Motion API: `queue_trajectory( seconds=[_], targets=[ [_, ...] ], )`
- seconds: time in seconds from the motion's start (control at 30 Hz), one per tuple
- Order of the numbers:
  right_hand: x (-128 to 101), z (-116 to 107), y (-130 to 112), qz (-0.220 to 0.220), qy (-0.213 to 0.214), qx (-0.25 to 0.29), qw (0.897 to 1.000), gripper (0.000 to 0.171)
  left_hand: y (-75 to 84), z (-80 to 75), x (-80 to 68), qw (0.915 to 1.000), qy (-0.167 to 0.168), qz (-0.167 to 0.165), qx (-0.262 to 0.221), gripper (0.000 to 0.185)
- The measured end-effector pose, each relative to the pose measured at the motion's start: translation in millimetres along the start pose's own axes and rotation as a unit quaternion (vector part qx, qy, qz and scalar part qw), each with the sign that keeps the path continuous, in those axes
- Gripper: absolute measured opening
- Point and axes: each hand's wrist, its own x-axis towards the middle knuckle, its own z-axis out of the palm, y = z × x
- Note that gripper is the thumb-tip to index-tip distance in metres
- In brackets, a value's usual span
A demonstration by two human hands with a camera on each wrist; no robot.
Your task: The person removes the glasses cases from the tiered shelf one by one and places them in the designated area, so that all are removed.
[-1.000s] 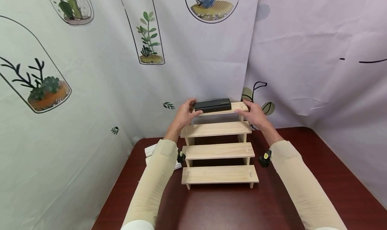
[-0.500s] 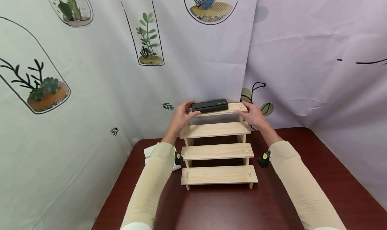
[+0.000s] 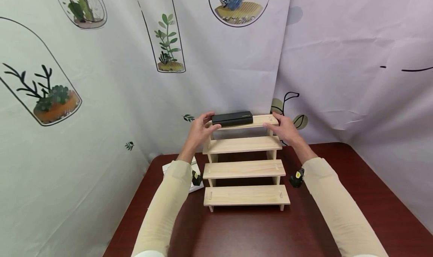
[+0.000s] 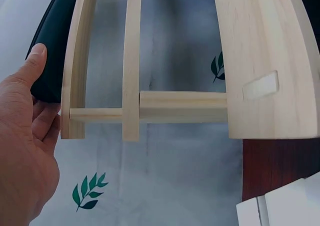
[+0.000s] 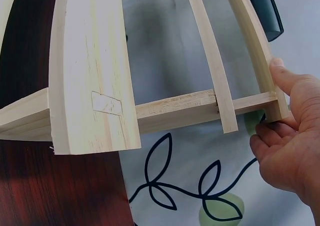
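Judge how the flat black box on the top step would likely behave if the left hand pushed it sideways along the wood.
The black box looks rigid and lies flat, so it would probably slide, not roll or tip. Its end overhangs the top step by the left hand, so a further push that way might drop it. Its smooth casing may slip on bare wood.
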Motion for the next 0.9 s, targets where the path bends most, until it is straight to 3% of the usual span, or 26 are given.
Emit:
queue_trajectory(
  seconds=[0.2, 0.43, 0.9],
  targets=[
    [1, 1, 0, 0.006, 0.006, -0.003, 1.000, 0.083, -3.5, -6.8, -3.1, 0.9999, 0.012, 0.008, 0.006, 0.065],
    [0, 1, 0, 0.004, 0.005, -0.001, 1.000, 0.083, -4.6, -16.9, -10.7, 0.9984, 0.024, 0.014, 0.050, 0.064],
    [0, 1, 0, 0.000, 0.008, -0.008, 1.000, 0.084, -7.4, -38.0, -23.3, 0.9993, 0.027, 0.024, 0.011, 0.065]
  ],
)
